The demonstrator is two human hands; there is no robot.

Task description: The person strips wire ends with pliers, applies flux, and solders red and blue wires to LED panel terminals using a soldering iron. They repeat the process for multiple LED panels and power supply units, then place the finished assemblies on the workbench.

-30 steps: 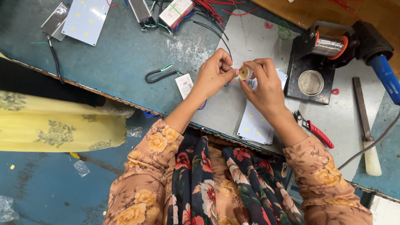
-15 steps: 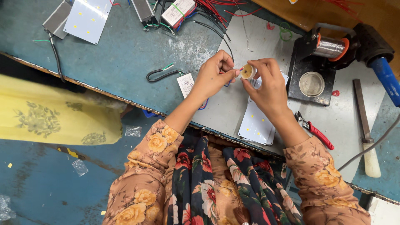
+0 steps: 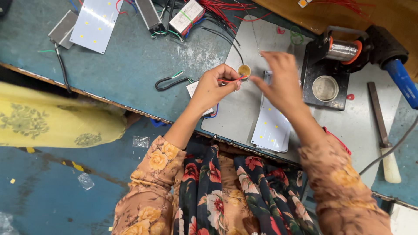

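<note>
Left hand (image 3: 213, 87): pinched red wire (image 3: 230, 80) at small round tin (image 3: 244, 70) | right hand (image 3: 281, 80): fingers open, empty, right of tin.

1 head view — straight down, close over workbench (image 3: 130, 65).

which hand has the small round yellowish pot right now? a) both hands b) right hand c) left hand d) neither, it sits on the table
c: the left hand alone pinches the small round pot with a thin red wire at its fingertips, while the right hand is open beside it, not touching.
</note>
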